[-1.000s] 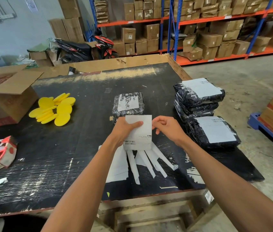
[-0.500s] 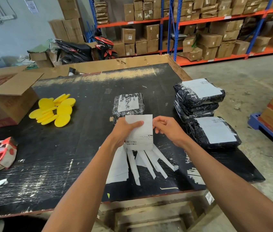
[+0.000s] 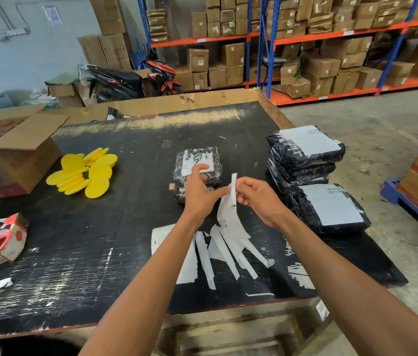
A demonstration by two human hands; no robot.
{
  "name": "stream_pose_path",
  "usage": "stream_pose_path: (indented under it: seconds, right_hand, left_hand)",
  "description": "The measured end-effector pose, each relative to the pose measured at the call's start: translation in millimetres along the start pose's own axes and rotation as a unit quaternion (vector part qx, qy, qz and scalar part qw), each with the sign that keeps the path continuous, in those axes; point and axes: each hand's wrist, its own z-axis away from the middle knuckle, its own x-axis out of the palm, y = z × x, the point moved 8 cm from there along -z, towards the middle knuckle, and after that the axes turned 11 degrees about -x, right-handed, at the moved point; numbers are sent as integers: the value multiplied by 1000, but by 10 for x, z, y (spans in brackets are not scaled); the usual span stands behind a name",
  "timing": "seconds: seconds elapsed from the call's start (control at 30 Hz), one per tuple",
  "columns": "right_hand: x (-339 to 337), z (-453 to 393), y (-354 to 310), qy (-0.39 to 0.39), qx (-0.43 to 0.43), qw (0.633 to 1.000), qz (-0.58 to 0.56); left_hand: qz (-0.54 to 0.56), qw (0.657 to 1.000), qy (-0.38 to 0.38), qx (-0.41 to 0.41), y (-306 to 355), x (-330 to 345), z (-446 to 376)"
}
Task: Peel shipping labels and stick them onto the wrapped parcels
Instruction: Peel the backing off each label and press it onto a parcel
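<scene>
Both hands pinch 1 shipping label above the black tabletop. The right hand holds it near the top edge with thumb and curled fingers, and a narrow white strip stands up from that pinch. The left hand meets the label from the other side, thumb stretched toward the strip's base, forefinger raised and bent, the remaining fingers loosely curled. From there the label hangs down, curved and twisted, its printed face partly showing. Both forearms reach forward from the near edge of the table, wrists angled toward each other.

Just behind the hands lies a small wrapped parcel in black film, a label already on its top. To the right, 2 larger labelled parcels show: 1 on top of a stack, 1 flat on the table. Peeled backing strips lie fanned out under the wrists. Yellow discs, an open carton and a tape dispenser sit to the left.
</scene>
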Motion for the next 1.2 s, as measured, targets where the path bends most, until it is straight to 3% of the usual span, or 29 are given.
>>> stream_pose_path:
  seconds: [0.13, 0.33, 0.53, 0.73, 1.0, 1.2]
  right_hand:
    - [-5, -8, -83, 3, -27, 998, 54]
    - [-1, -9, -133, -19, -46, 992, 117]
    - [-15, 19, -183, 1, -51, 987, 149]
    - [-39, 11, -137, 32, -53, 978, 197]
    - [-136, -30, -43, 83, -29, 987, 131]
    - [-96, -63, -96, 102, -31, 988, 113]
  left_hand:
    - [62, 994, -71, 50, 226, 98, 106]
    - [59, 996, -62, 32, 227, 105, 79]
    - [124, 988, -88, -5, 220, 132, 135]
    - [166, 985, -39, -37, 141, 108, 133]
    - [309, 945, -32, -104, 39, 126, 114]
    - [269, 958, -67, -74, 62, 187, 102]
